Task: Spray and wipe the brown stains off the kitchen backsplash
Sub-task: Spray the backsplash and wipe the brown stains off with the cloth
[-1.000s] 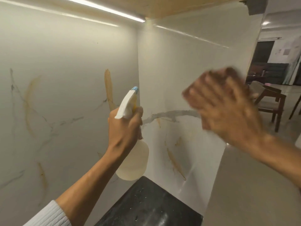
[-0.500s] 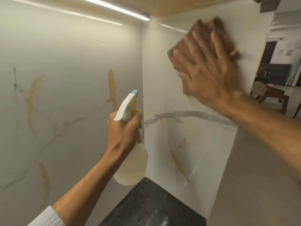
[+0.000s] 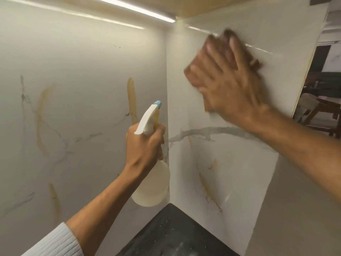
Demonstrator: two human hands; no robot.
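My left hand (image 3: 144,145) grips a white spray bottle (image 3: 153,183) with a blue nozzle, held upright near the corner of the white marble backsplash (image 3: 83,71). My right hand (image 3: 228,80) presses a brown cloth (image 3: 201,60) flat against the upper part of the right-hand wall panel (image 3: 239,172), blurred by motion. Brown streaks mark the left wall: a vertical streak (image 3: 132,97) just behind the bottle, a curved stain (image 3: 41,117) further left and a low smear (image 3: 55,198). The right panel carries a slanted brown stain (image 3: 208,191) low down.
A black countertop (image 3: 175,235) fills the corner below. A light strip (image 3: 136,10) runs under the wooden cabinet overhead. Past the right panel's edge, wooden chairs (image 3: 321,111) stand in another room.
My right hand with the cloth swept up from the panel's middle to its upper part and is now slightly lower and further right. The left hand and bottle stayed nearly still.
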